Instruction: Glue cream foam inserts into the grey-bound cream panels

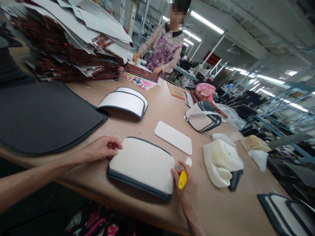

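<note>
A white padded panel with dark piping (142, 164) lies flat on the tan table (157, 108) in front of me. My left hand (104, 147) rests at its left edge, fingers curled and pinching the rim. My right hand (185, 186) sits at the panel's right edge, closed around a small yellow tool with a white tip (184, 173). A flat white insert (173, 137) lies just beyond the panel.
Large dark panels (44, 118) cover the left. A curved white panel (125, 101) and a stack of similar pieces (203, 118) sit farther back, white foam pieces (222, 160) at right. Piled patterned fabric (71, 42) stands far left. Another person (164, 49) works at the far end.
</note>
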Action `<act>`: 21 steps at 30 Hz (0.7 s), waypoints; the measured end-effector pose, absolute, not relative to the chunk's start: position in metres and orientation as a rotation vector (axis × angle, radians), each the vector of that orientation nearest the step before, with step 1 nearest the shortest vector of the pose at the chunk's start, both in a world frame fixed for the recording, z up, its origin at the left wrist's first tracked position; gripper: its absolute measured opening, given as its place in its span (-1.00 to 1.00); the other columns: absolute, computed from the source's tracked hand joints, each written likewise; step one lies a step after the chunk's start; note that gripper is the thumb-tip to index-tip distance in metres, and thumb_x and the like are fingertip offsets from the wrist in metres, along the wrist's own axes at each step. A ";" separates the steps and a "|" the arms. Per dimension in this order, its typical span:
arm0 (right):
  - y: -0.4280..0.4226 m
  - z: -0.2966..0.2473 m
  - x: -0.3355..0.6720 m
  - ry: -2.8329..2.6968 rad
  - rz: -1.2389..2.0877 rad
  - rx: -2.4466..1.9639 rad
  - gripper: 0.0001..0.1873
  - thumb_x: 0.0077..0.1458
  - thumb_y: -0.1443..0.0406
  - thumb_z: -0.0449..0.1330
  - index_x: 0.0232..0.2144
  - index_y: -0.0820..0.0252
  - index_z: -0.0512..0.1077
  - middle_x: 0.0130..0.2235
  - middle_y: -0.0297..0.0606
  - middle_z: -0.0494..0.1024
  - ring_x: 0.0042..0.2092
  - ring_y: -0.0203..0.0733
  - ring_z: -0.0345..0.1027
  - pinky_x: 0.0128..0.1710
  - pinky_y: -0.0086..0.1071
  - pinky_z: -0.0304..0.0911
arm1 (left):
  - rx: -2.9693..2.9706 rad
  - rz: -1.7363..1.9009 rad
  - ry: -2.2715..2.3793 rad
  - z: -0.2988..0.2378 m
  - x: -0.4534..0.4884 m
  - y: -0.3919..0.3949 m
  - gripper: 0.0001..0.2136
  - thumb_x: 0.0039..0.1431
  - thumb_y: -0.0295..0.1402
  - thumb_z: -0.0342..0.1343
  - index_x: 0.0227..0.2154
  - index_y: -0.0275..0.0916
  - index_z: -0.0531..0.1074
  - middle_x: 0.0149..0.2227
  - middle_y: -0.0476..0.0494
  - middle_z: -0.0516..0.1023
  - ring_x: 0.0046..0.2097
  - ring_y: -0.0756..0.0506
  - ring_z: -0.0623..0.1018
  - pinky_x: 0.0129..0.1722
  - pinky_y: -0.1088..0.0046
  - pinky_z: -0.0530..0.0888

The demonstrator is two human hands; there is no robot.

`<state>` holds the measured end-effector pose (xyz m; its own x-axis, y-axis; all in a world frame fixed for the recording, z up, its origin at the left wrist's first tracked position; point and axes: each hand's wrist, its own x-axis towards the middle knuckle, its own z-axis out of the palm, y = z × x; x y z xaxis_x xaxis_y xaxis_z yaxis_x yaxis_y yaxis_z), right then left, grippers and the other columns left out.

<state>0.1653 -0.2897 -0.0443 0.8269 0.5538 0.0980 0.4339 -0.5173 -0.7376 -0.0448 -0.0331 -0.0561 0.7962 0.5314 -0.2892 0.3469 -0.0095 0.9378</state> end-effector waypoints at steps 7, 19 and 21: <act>-0.287 -0.057 0.168 -0.649 0.226 -2.191 -0.36 -0.05 -0.06 0.11 -0.05 0.29 0.32 -0.47 -0.28 0.50 -0.47 -0.17 0.38 -0.45 -0.36 0.26 | 2.229 0.456 0.549 -0.026 -0.036 -0.035 -0.87 -0.01 -0.31 0.12 -0.40 -0.20 0.51 -0.35 -0.09 0.45 -0.31 -0.10 0.44 -0.29 0.44 0.36; -0.292 -0.083 0.175 -0.774 0.032 -2.210 -0.54 0.06 0.08 0.12 -0.05 0.21 0.34 -0.53 -0.42 0.49 -0.55 -0.32 0.40 -0.54 -0.55 0.29 | 2.675 0.008 -0.400 0.004 0.044 -0.108 -0.62 0.16 -0.46 0.00 0.06 -0.16 0.25 0.10 -0.14 0.34 0.16 -0.24 0.25 0.19 0.15 0.08; -0.293 -0.085 0.176 -0.806 -0.004 -2.165 -0.56 0.04 0.13 0.17 -0.05 0.19 0.33 -0.54 -0.45 0.46 -0.56 -0.35 0.38 -0.54 -0.57 0.30 | 2.703 -0.022 -0.393 0.000 0.046 -0.108 -0.62 0.18 -0.42 -0.01 0.07 -0.13 0.24 0.13 -0.12 0.31 0.18 -0.23 0.23 0.20 0.14 0.03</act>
<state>0.1765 -0.2935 -0.0855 0.7964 0.5457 0.2608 0.5485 -0.4698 -0.6917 0.0459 -0.1077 0.0002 0.9603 -0.2759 0.0419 -0.2694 -0.8774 0.3969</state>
